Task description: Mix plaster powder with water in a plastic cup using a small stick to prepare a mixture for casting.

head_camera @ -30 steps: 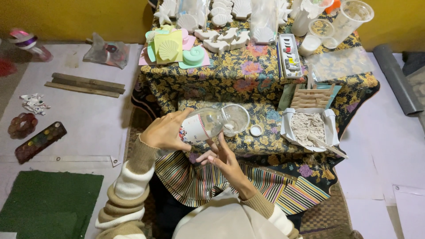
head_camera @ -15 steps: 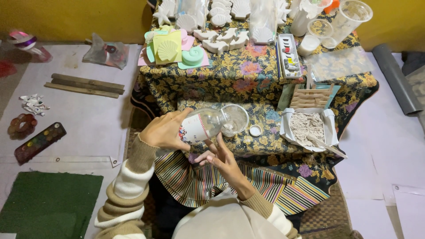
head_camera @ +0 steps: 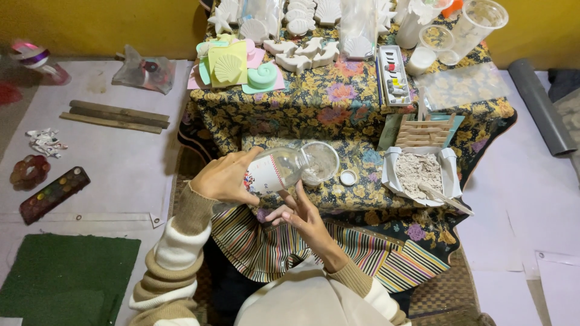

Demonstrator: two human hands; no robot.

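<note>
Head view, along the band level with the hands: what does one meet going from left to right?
Paint palette → left hand → clear bottle, held tipped on its side → clear cup at the bottle's mouth → small white cap → white tray of pale powder.

Left hand (head_camera: 226,178) curled; right hand (head_camera: 305,217) open-fingered

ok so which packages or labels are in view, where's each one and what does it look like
Clear plastic bottle: tipped sideways in the left hand over a clear cup; white label with red marks.
Crumpled clear plastic bag: floor, upper left; dark contents.
White open box: table, right; greyish powder inside.
Long paint set package: table, upper right; small tubes in a row.
</note>
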